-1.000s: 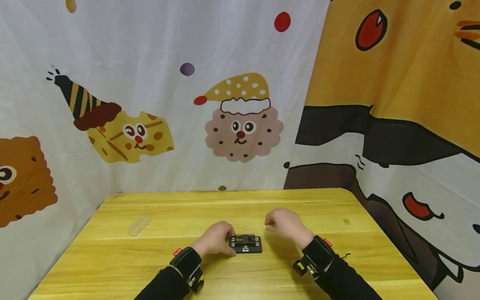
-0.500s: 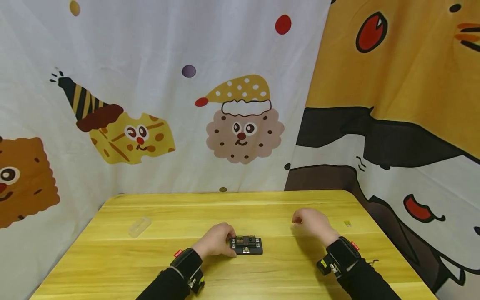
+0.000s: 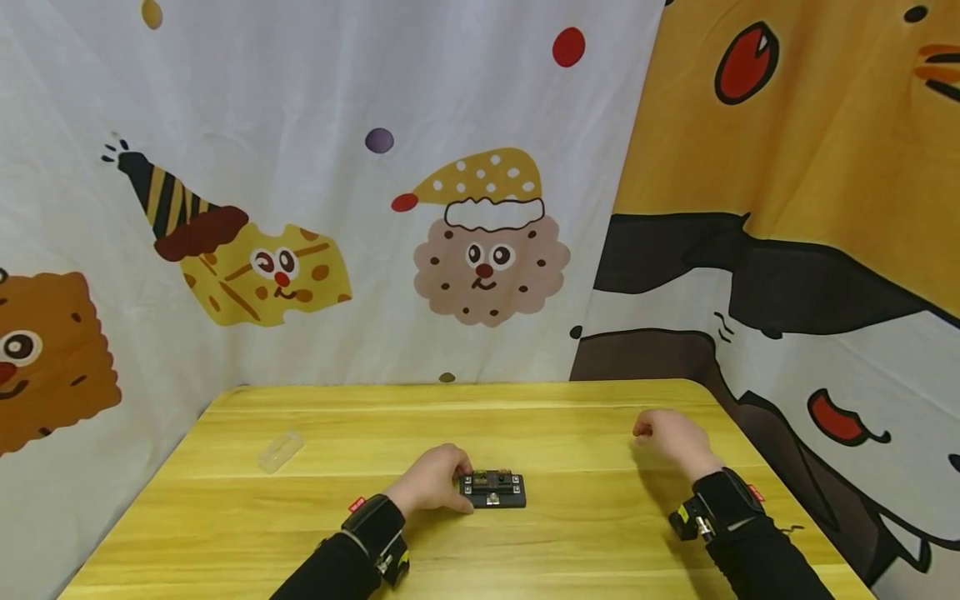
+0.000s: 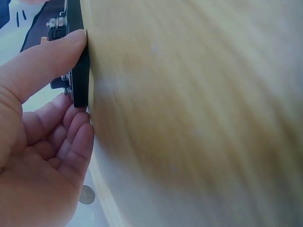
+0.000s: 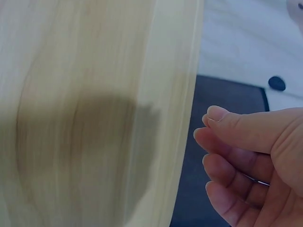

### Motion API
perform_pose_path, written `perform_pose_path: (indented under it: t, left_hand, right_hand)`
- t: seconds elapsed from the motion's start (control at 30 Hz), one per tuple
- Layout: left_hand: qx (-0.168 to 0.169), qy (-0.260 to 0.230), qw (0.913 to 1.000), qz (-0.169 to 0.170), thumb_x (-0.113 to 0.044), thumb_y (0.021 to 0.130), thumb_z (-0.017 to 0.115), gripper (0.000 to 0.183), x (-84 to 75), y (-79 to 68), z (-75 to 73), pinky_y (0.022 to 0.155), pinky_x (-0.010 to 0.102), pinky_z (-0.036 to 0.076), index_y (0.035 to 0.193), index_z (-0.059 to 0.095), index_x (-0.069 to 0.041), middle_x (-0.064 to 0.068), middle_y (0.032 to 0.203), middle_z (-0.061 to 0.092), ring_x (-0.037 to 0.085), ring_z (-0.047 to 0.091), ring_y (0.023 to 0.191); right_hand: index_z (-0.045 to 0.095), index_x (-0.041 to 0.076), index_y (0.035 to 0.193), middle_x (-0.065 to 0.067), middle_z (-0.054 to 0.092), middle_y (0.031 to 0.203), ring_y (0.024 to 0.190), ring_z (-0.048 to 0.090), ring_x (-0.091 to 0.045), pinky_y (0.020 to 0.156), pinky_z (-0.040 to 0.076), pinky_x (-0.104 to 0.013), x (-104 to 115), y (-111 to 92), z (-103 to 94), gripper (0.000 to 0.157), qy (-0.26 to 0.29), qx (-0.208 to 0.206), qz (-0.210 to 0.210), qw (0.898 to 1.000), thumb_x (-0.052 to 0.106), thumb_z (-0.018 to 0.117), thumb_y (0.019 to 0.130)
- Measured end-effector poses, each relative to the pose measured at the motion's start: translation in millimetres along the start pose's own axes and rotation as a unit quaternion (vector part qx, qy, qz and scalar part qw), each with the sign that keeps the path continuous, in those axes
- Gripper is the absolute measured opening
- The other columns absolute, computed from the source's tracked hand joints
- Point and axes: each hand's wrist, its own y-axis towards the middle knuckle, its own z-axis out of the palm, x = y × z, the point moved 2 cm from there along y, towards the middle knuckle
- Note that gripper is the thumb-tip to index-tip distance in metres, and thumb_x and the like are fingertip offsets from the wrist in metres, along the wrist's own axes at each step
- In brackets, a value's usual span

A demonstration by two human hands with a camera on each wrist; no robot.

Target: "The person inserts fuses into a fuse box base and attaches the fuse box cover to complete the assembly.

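Observation:
A small black terminal block (image 3: pixel 492 490) with square silvery contacts lies on the table. Thumb and fingers of my left hand (image 3: pixel 435 478) grip it by its left end. In the left wrist view the thumb presses one long side of the block (image 4: pixel 80 71), and the other fingers curl by its lower end. My right hand (image 3: pixel 678 442) hovers over the right part of the table, away from the block. In the right wrist view the right hand (image 5: pixel 255 161) has loosely curled fingers, the thumb tip against the index finger, and no object shows between them.
A clear plastic tray (image 3: pixel 281 452) lies on the left part of the wooden table (image 3: pixel 390 417). A printed cloth (image 3: pixel 480 100) hangs behind the table and along its right side.
My right hand has moved from near the block far to the right, and now covers the spot where a small yellowish item lay. My left hand and the block have stayed put.

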Motion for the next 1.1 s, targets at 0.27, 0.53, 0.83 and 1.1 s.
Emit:
perform_pose_path:
  t: [0.27,0.53,0.83,1.1]
  left_hand:
    - [-0.001,0.005,1.0000,0.004,-0.028,0.060,0.086,0.044,0.8,1.0,0.6,0.071,0.026,0.043,0.093,0.063,-0.009,-0.003,0.085,0.053,0.008,0.046,0.075]
    - [0.000,0.007,1.0000,0.002,-0.029,0.060,0.086,0.045,1.1,1.3,1.2,0.071,0.026,0.043,0.093,0.063,-0.010,-0.003,0.086,0.052,0.009,0.046,0.074]
    - [-0.001,0.012,0.9999,0.007,-0.027,0.061,0.086,0.044,0.5,0.3,0.6,0.070,0.026,0.043,0.093,0.064,-0.009,-0.003,0.084,0.052,0.009,0.045,0.072]
    - [-0.001,0.009,0.9999,0.009,-0.027,0.061,0.086,0.044,-0.5,0.4,-0.2,0.070,0.027,0.043,0.093,0.064,-0.008,-0.002,0.084,0.052,0.009,0.045,0.073]
  right_hand:
    - [0.068,0.012,0.090,-0.004,0.064,0.086,0.079,0.059,-0.025,0.068,0.045,-0.046,-21.5,0.1,0.4,0.009,0.003,0.000,0.017,1.000,0.015,0.069,0.081]
    - [0.067,0.009,0.094,-0.007,0.064,0.089,0.079,0.057,-0.026,0.069,0.044,-0.048,-37.8,-0.8,-6.1,0.014,0.010,0.005,0.049,0.999,0.016,0.068,0.081]
    - [0.068,0.008,0.094,-0.011,0.064,0.090,0.083,0.058,-0.031,0.067,0.044,-0.050,-59.0,-3.7,-11.8,0.014,-0.006,-0.012,0.075,0.997,0.013,0.068,0.081]
    - [0.067,0.008,0.093,-0.015,0.063,0.092,0.080,0.056,-0.032,0.062,0.043,-0.050,-73.9,-4.9,-16.8,0.013,-0.015,-0.012,0.111,0.994,0.013,0.068,0.082]
